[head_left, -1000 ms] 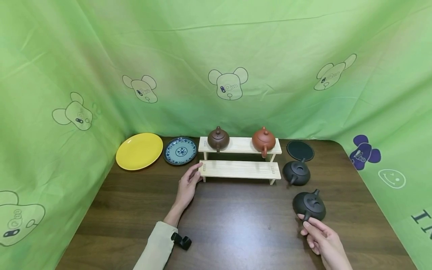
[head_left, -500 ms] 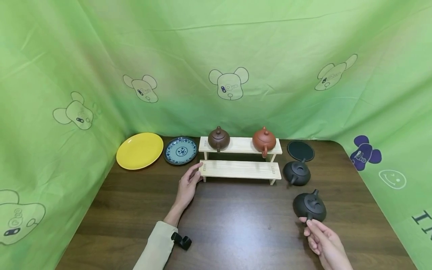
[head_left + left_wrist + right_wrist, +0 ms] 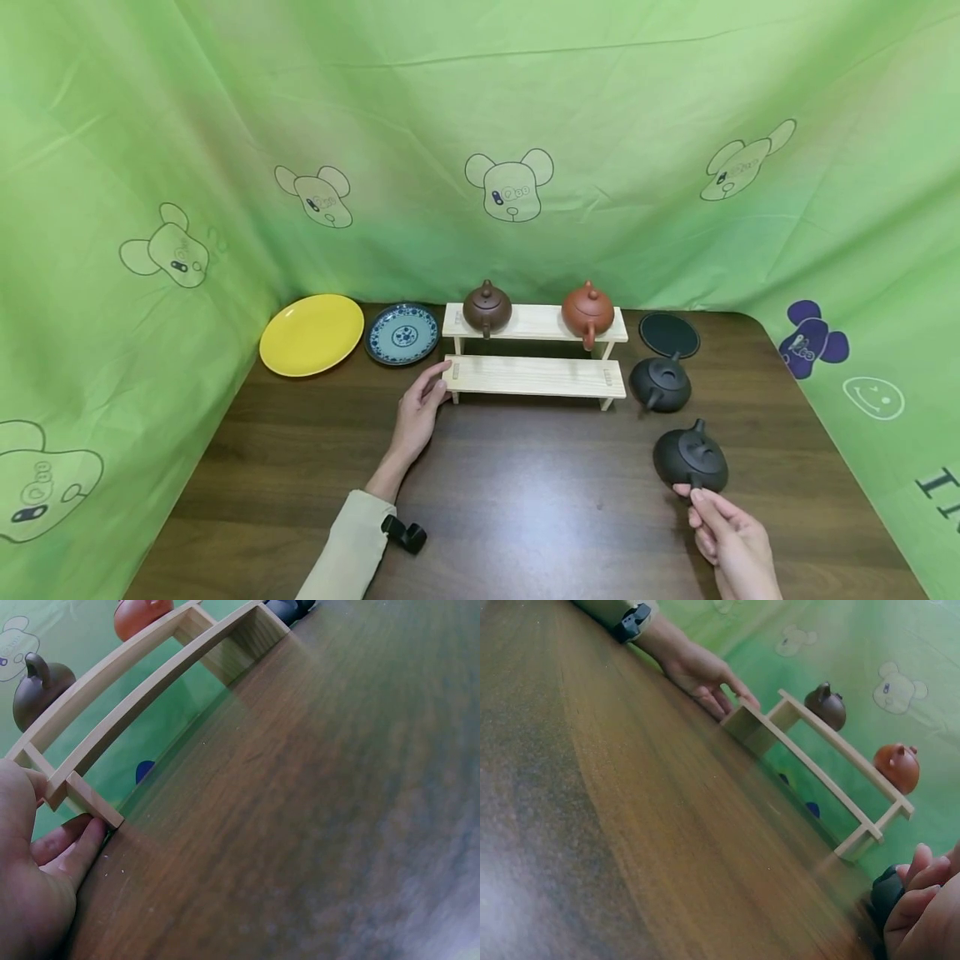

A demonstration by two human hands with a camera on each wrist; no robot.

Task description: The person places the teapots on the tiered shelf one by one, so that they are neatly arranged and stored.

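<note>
My right hand (image 3: 731,542) pinches the handle of a black teapot (image 3: 688,458), front right in the head view. Whether this pot touches the table cannot be told. A second black teapot (image 3: 660,385) stands just beyond it. My left hand (image 3: 416,417) holds the left end of a pale two-step wooden stand (image 3: 532,377), with a finger on the lower board and others at its leg (image 3: 94,799). On the upper step sit a dark brown teapot (image 3: 486,308) and a reddish-orange teapot (image 3: 588,310), apart from each other. The lower step bears nothing.
Left of the stand lie a blue patterned plate (image 3: 403,335) and a yellow plate (image 3: 311,336). A dark round coaster (image 3: 669,335) lies at the back right, behind the second black pot. Green printed cloth (image 3: 510,100) closes off the back and sides of the wooden table (image 3: 525,500).
My right hand has shifted slightly right, and the black teapot has moved and turned a little with it. The left hand and the stand have stayed in place.
</note>
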